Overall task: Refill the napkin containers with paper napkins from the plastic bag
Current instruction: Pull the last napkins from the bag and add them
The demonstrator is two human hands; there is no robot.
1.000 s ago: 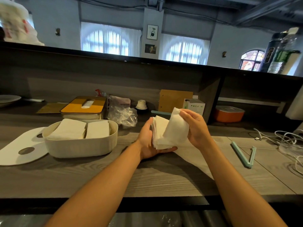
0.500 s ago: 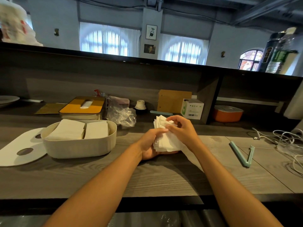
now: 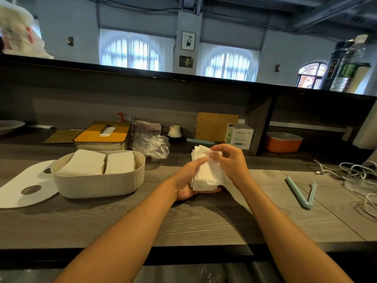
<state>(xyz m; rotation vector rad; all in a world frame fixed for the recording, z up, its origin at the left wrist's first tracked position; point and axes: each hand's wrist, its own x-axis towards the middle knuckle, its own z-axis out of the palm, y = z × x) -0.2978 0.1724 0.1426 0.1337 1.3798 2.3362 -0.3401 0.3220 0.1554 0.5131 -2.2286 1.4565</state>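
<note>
Head view: a stack of napkins stands above the desk's middle, cradled from below in the left hand, whose grip is closed on it. The right hand pinches its top edge. Light, soft and easily fanned, it likely wants squeezing across both faces. Left of it, the container already holds two stacks.

Bright daylight from arched windows, dim counter, perhaps motion-blurred, bowed edges.

- A café or bar, seen from behind its service counter
- Raised bar ledge at 12 o'clock
- Arched curtained windows beyond, framed pictures between them
</note>
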